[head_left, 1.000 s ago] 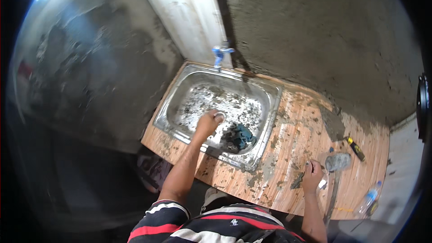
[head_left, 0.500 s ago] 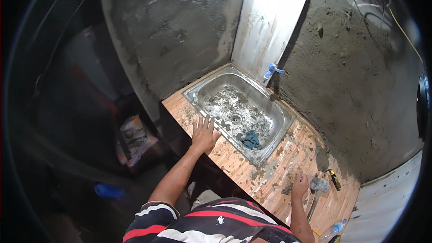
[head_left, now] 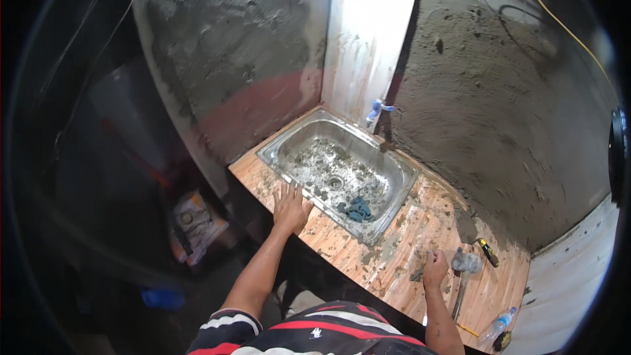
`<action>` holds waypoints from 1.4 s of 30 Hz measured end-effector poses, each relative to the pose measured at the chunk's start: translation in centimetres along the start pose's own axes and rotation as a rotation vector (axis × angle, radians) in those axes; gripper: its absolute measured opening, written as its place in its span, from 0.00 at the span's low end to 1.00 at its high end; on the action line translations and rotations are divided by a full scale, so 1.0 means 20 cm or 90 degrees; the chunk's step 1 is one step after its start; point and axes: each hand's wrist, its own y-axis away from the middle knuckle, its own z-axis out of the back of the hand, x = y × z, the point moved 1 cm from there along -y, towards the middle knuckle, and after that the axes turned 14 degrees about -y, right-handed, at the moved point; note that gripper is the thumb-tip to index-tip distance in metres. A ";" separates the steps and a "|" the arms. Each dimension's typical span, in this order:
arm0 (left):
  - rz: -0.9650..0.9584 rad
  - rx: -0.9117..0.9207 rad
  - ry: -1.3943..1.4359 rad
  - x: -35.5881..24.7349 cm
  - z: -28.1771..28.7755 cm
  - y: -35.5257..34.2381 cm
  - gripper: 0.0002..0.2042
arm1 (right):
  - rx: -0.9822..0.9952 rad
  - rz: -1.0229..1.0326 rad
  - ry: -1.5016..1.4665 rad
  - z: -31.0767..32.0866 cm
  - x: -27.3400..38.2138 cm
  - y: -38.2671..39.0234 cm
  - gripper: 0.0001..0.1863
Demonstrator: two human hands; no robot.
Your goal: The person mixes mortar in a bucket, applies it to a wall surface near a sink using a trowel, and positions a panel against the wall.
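Note:
My left hand (head_left: 290,210) lies with fingers spread on the near left rim of a stainless steel sink (head_left: 313,200). Grey crumbs of mortar litter the basin around the drain, and a crumpled dark teal cloth (head_left: 358,209) rests in its near corner. On the wood-plank countertop (head_left: 342,250), to the right of the sink, my right hand (head_left: 435,268) is curled closed; its palm side is hidden. Right beside it is a mallet with a grey, mortar-coated head (head_left: 467,261) and a dark handle. Farther right lies a tool with a yellow-and-black handle (head_left: 488,253).
A tap wrapped in blue (head_left: 377,112) stands behind the sink before a white panel (head_left: 368,33). Rough grey plaster walls (head_left: 453,92) enclose the corner. At the counter's near right are a plastic bottle (head_left: 503,323), a tape measure (head_left: 503,340) and a yellow pencil (head_left: 468,330).
The view has shifted, so the sink sits a little lower and farther left. Both hands keep about the same places on the sink rim and the counter.

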 end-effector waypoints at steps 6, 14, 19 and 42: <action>0.047 0.012 -0.013 0.05 0.02 0.02 0.34 | -0.014 -0.016 -0.007 -0.07 0.01 0.00 0.09; 0.010 -0.060 -0.030 -0.04 -0.02 0.00 0.32 | -0.019 -0.036 0.005 0.01 0.08 -0.02 0.09; 0.006 -0.083 -0.041 -0.01 0.00 0.04 0.31 | -0.020 -0.030 0.015 -0.01 0.10 0.01 0.09; -0.022 -0.039 -0.072 -0.12 -0.02 0.01 0.29 | 0.008 -0.045 0.062 0.08 0.14 -0.02 0.12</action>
